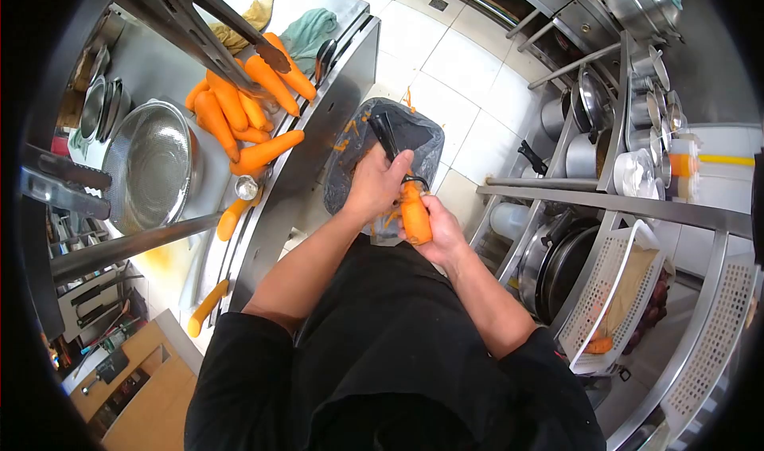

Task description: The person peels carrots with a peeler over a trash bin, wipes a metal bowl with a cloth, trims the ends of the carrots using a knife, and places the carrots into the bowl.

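My left hand [372, 182] is wrapped round the black handle of a peeler [385, 136], whose head lies against the upper end of a carrot [415, 214]. The carrot's lower part is gripped in my right hand [444, 234], with fingers closed round its side. Both hands are over a bin lined with a black bag [430, 136]. Orange peelings [345, 142] lie in the bag and cling to its side. On the steel counter to the left is a pile of carrots [231, 105], with further carrots [210, 308] along the counter's front edge.
A mesh strainer [153, 168] stands on the counter, near a green cloth [309, 39]. Tongs [215, 33] hang in front of the carrots. Steel shelves [549, 188] with pots, pans and a white basket [609, 300] stand at the right. White floor tiles [454, 69] lie beyond the bin.
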### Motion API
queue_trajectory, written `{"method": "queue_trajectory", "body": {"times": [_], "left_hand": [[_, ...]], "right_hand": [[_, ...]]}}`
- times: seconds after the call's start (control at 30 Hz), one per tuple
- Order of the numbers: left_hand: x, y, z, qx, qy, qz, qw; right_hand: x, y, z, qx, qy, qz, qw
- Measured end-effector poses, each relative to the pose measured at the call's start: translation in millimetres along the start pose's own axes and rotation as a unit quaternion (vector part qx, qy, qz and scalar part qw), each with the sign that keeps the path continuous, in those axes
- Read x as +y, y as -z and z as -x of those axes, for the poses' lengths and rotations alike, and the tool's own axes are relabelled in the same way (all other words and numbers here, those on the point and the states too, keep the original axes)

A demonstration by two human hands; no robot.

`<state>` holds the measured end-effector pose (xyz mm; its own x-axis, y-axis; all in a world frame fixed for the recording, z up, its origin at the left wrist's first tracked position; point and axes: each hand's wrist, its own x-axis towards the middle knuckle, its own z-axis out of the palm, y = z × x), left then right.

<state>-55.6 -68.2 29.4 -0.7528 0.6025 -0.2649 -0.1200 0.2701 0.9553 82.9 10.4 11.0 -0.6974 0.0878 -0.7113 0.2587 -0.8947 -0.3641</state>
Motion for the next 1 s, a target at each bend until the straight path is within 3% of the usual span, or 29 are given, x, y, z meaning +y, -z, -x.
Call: {"method": "queue_trajectory", "body": {"times": [0.1,0.13,0.17,0.33,0.43,0.47,0.57,0.7,0.73,0.87,0.97,1.0], "left_hand": [[-8,4,-20,0.026,-0.113,-0.144,0.983],[-5,11,-29,0.054,-0.112,-0.229,0.966],[-16,15,-39,0.090,-0.092,-0.192,0.973],[15,10,-9,-0.026,0.006,0.017,0.999],[8,-2,14,-0.061,0.011,0.005,0.998],[-17,-8,4,0.022,-0.062,-0.059,0.996],[-5,1,-13,0.057,-0.103,-0.159,0.980],[3,8,-29,0.067,-0.048,-0.070,0.994],[13,6,-24,0.056,-0.062,-0.031,0.996],[36,1,8,-0.048,0.068,0.027,0.996],[32,-17,37,-0.105,0.079,0.172,0.976],[30,-19,42,-0.120,0.078,0.155,0.977]], "right_hand": [[7,6,0,-0.018,-0.030,0.000,0.999],[3,4,4,-0.037,-0.038,-0.013,0.999],[0,2,7,-0.055,-0.046,-0.027,0.997],[-9,0,10,0.007,-0.009,-0.025,1.000],[-8,1,8,0.006,0.005,-0.003,1.000],[-5,3,7,0.007,0.010,0.010,1.000],[0,9,5,0.006,-0.032,0.032,0.999],[-9,17,6,-0.002,-0.022,-0.029,0.999],[-12,17,7,0.016,-0.018,-0.044,0.999],[-17,7,12,0.047,0.003,-0.050,0.998],[-20,14,10,0.012,0.006,-0.031,0.999],[-21,9,13,0.033,-0.004,-0.042,0.999]]}}
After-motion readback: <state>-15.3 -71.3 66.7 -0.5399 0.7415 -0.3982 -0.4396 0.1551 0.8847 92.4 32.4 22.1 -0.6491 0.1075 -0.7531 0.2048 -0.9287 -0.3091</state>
